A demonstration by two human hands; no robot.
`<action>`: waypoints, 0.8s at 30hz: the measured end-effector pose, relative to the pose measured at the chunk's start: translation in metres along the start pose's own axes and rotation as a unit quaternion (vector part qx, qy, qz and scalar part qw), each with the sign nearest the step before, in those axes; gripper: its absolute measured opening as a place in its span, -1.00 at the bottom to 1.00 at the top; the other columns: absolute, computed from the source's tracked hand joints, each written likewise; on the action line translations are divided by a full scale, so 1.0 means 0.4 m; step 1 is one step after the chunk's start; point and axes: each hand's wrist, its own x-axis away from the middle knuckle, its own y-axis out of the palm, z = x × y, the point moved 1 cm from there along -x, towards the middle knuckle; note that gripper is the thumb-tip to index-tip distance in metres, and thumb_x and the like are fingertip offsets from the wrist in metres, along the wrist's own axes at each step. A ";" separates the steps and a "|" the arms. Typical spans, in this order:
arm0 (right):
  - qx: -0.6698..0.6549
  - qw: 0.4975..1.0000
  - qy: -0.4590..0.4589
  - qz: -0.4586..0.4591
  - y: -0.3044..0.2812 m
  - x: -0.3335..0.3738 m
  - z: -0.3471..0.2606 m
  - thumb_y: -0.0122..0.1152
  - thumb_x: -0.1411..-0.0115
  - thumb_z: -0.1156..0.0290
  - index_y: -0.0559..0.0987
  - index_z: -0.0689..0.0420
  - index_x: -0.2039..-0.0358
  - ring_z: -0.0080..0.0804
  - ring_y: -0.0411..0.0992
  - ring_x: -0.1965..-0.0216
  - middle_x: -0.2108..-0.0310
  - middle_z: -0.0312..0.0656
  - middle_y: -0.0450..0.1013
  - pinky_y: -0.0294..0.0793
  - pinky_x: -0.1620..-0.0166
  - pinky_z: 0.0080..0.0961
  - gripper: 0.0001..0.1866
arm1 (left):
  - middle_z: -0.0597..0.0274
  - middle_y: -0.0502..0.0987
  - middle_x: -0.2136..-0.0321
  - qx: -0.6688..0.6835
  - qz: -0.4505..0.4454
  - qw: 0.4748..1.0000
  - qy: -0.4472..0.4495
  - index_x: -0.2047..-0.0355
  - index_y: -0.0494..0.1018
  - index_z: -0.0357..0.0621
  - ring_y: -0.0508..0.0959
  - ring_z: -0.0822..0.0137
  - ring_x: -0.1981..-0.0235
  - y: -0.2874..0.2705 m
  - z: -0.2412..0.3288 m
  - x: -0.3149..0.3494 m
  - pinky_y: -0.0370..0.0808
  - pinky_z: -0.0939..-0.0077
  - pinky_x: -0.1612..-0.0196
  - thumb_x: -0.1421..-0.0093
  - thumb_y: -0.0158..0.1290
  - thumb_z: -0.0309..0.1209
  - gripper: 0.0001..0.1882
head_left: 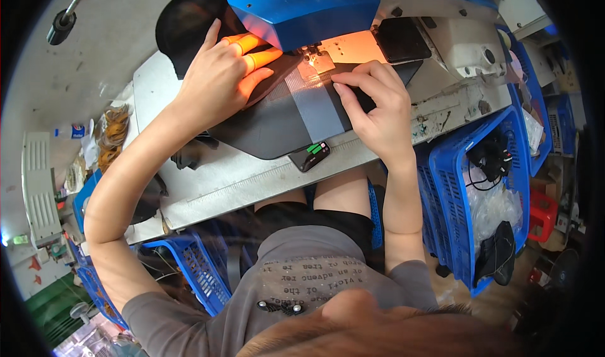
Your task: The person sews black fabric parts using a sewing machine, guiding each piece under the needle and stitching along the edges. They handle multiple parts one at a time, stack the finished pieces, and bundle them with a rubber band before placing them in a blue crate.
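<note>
Flat, even feeding seemed key: the left hand (219,76) rested unclenched on the black panel (261,133), just inside the sewing table's (217,184) front edge; whether the right hand (382,102) pinched anything, I couldn't tell.

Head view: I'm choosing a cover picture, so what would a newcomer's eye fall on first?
Probably the big blue machine head at top centre, with an orange glow beneath it. Next, the bright orange covers on two fingers of the left hand, left of the glow, with the right hand across from it. Off to the right, a blue slotted crate stands out beside the worktable.
</note>
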 end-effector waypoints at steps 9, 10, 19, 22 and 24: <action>-0.001 1.000 -0.008 0.011 0.005 0.004 0.008 0.31 0.04 0.48 0.64 0.07 0.47 -0.31 0.38 0.43 0.53 -0.30 0.40 0.35 0.34 -0.42 -0.93 | -0.01 0.48 0.21 -0.002 -0.044 0.994 -0.099 0.11 0.51 -0.25 0.49 -0.03 0.20 -0.025 0.113 -0.013 0.34 0.06 -0.09 -0.21 0.03 -0.35 -0.70; 0.001 1.000 -0.008 0.012 0.004 0.003 0.008 0.31 0.05 0.48 0.64 0.07 0.47 -0.31 0.38 0.43 0.53 -0.30 0.40 0.36 0.34 -0.42 -0.93 | -0.05 0.46 0.24 0.006 -0.031 0.996 -0.082 0.08 0.46 -0.25 0.48 -0.05 0.23 -0.028 0.118 -0.011 0.41 0.13 0.04 -0.20 0.03 -0.40 -0.70; -0.004 1.000 -0.001 0.021 0.005 0.002 0.000 0.32 0.06 0.46 0.63 0.05 0.50 -0.32 0.39 0.42 0.54 -0.31 0.39 0.37 0.33 -0.40 -0.94 | -0.11 0.43 0.17 0.092 -0.052 0.993 -0.052 0.05 0.36 -0.32 0.46 -0.14 0.20 -0.050 0.146 0.033 0.41 0.11 0.08 -0.07 -0.05 -0.65 -0.62; 0.001 1.000 0.001 0.020 0.005 0.003 -0.001 0.32 0.06 0.46 0.62 0.05 0.50 -0.32 0.39 0.42 0.53 -0.31 0.40 0.37 0.33 -0.40 -0.94 | -0.12 0.43 0.09 0.058 -0.064 0.996 -0.011 0.04 0.38 -0.32 0.45 -0.12 0.13 -0.052 0.137 0.023 0.32 0.05 -0.09 -0.05 -0.04 -0.63 -0.60; 0.004 1.000 0.003 0.023 0.004 0.003 0.000 0.32 0.06 0.46 0.62 0.05 0.51 -0.31 0.39 0.42 0.53 -0.31 0.40 0.37 0.33 -0.40 -0.94 | -0.12 0.43 0.04 0.033 -0.124 0.992 -0.006 0.03 0.39 -0.32 0.45 -0.08 0.09 -0.074 0.126 0.000 0.23 0.00 -0.18 -0.06 -0.05 -0.60 -0.59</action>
